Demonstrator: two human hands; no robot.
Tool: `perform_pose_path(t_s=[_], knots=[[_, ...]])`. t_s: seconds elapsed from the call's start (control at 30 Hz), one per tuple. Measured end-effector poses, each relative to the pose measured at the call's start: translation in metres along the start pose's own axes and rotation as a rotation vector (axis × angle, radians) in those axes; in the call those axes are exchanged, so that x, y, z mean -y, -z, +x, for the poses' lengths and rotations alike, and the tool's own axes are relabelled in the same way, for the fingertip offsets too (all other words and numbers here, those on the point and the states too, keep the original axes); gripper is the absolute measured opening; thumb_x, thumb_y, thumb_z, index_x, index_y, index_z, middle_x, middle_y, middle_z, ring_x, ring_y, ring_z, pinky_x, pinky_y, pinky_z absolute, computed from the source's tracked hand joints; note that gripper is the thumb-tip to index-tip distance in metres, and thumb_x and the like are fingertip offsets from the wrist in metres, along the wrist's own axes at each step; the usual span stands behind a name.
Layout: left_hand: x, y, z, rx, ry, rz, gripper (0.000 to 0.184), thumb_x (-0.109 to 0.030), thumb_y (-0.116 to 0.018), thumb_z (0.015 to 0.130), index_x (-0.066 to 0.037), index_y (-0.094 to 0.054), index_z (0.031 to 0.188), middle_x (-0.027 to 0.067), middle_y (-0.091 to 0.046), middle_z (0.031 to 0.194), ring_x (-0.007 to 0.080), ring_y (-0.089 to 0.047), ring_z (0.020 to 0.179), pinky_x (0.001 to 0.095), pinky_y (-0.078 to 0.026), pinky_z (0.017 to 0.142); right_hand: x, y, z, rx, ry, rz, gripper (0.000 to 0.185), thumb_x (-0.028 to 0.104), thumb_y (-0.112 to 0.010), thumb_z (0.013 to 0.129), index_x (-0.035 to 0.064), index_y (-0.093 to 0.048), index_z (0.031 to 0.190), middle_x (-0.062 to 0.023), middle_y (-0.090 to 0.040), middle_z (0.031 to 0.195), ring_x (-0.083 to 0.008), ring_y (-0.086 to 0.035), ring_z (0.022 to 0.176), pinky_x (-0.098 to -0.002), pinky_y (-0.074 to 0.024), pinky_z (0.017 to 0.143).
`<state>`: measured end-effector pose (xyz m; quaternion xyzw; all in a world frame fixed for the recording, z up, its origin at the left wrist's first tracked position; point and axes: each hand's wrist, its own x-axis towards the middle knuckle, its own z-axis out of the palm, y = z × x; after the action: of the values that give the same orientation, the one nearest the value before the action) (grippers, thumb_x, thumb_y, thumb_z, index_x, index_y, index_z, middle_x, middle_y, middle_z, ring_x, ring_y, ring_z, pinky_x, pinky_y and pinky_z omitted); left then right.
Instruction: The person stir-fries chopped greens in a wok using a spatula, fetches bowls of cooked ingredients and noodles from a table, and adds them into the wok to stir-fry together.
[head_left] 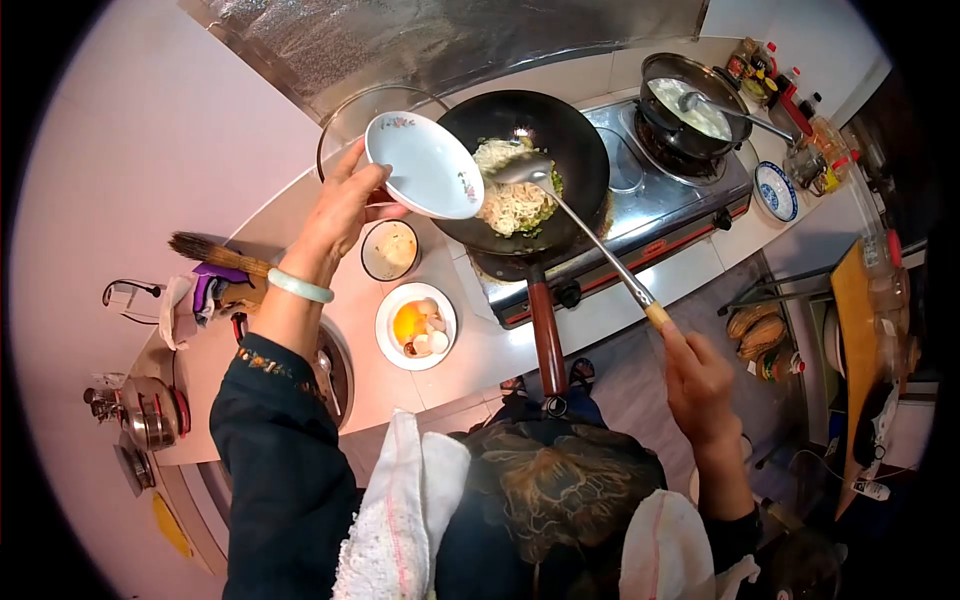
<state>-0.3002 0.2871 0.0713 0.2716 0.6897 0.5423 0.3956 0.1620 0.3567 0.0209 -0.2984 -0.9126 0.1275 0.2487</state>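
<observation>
My left hand (345, 205) grips the rim of a white bowl (425, 165) with floral sprigs. The bowl tilts at the left edge of a black wok (585, 150), its inside bare. Noodles with chopped greens (518, 205) lie in the wok. My right hand (703, 385) is closed round the wooden end of a long metal wok spatula (605, 255), whose head rests over the noodles. Beneath my left hand stand a glass with pale contents (390, 250) and a white plate (383, 345) holding yellow egg and eggshells.
The wok's wooden handle (543, 335) points toward my body. On the stove's (640, 215) right burner sits a pot (690, 115) of whitish liquid with a ladle. A blue-patterned bowl (775, 192) and several bottles (765, 70) stand farther right. A brush (215, 252) lies at left.
</observation>
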Motion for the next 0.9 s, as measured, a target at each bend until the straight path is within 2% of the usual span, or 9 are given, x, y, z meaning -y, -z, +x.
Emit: perform_pose_path(t_s=[0.23,0.27,0.4,0.53,0.6,0.63,0.7,0.8,0.9], knots=[[-0.009,0.01,-0.003,-0.005,-0.029,-0.022,0.067,-0.013,-0.053,0.091,-0.004,-0.027,0.152,0.0152,-0.062,0.105,0.0209,-0.068,0.085,0.0293,-0.063,0.07,-0.006,0.003,-0.019,-0.059,-0.099,0.102,0.039,-0.004,-0.063,0.087,0.0023,-0.064,0.125,-0.0142,-0.062,0.085,-0.0275,-0.061,0.067,-0.0345,-0.0492,0.057],[-0.01,0.012,-0.007,-0.02,-0.044,-0.038,0.054,-0.013,-0.047,0.092,-0.001,-0.04,0.144,0.0155,-0.058,0.109,0.0218,-0.066,0.091,0.0329,-0.065,0.078,-0.004,0.004,-0.017,-0.058,-0.121,0.136,0.039,-0.004,-0.064,0.087,0.0019,-0.064,0.125,-0.0147,-0.062,0.085,-0.0275,-0.061,0.067,-0.0342,-0.0493,0.057],[0.014,0.044,-0.01,-0.079,-0.014,-0.322,0.035,-0.014,-0.048,0.093,0.006,-0.049,0.122,0.02,-0.061,0.112,0.0266,-0.068,0.097,0.0378,-0.066,0.075,0.004,0.006,-0.014,-0.048,-0.237,0.3,0.038,-0.004,-0.064,0.087,0.0003,-0.064,0.125,-0.0121,-0.064,0.084,-0.0214,-0.062,0.069,-0.0319,-0.0502,0.06],[0.059,0.093,-0.014,0.142,0.051,-0.674,0.037,-0.014,-0.049,0.092,0.011,-0.05,0.119,0.0213,-0.065,0.111,0.026,-0.068,0.1,0.0358,-0.065,0.075,0.008,-0.006,-0.019,-0.062,-0.628,0.915,0.034,0.002,-0.063,0.092,0.0004,-0.062,0.125,-0.007,-0.064,0.083,-0.0107,-0.056,0.063,-0.0239,-0.0446,0.053],[0.065,0.085,-0.03,0.024,0.013,-0.809,0.037,-0.013,-0.049,0.091,0.011,-0.05,0.119,0.0199,-0.066,0.109,0.0262,-0.069,0.097,0.0338,-0.064,0.078,0.011,-0.001,-0.017,0.028,-0.838,1.241,0.033,0.005,-0.063,0.093,0.0007,-0.061,0.126,-0.0057,-0.063,0.085,-0.0064,-0.052,0.061,-0.0198,-0.0403,0.049],[0.067,0.084,-0.037,-0.037,-0.006,-0.875,0.037,-0.012,-0.049,0.09,0.012,-0.05,0.119,0.0192,-0.066,0.108,0.0263,-0.07,0.096,0.0329,-0.063,0.079,0.011,-0.004,-0.017,0.02,-0.859,1.301,0.033,0.006,-0.063,0.094,0.0006,-0.061,0.126,-0.0065,-0.063,0.085,-0.0058,-0.051,0.059,-0.0188,-0.0384,0.048],[0.086,0.104,-0.041,0.07,-0.001,-0.969,0.035,-0.011,-0.049,0.089,0.012,-0.053,0.116,0.0188,-0.066,0.11,0.0255,-0.069,0.098,0.0338,-0.061,0.086,0.01,-0.009,-0.021,0.006,-0.902,1.422,0.034,0.008,-0.063,0.094,0.0004,-0.06,0.127,-0.008,-0.064,0.086,-0.0046,-0.048,0.056,-0.0168,-0.0344,0.046],[0.115,0.135,-0.044,0.228,-0.017,-1.071,0.033,-0.012,-0.051,0.089,0.01,-0.055,0.114,0.0196,-0.065,0.114,0.0253,-0.067,0.106,0.037,-0.058,0.092,0.013,-0.015,-0.023,-0.047,-0.904,1.422,0.035,0.006,-0.064,0.094,-0.0018,-0.059,0.127,-0.008,-0.064,0.084,-0.004,-0.048,0.055,-0.0168,-0.0352,0.046],[0.106,0.118,-0.07,-0.032,-0.133,-1.003,0.037,-0.013,-0.052,0.089,0.01,-0.054,0.118,0.0192,-0.065,0.117,0.0271,-0.066,0.109,0.0377,-0.058,0.094,0.014,-0.018,-0.026,-0.078,-0.903,1.318,0.035,0.007,-0.063,0.095,-0.0035,-0.057,0.128,-0.0076,-0.064,0.08,-0.0033,-0.046,0.053,-0.016,-0.0348,0.046]])
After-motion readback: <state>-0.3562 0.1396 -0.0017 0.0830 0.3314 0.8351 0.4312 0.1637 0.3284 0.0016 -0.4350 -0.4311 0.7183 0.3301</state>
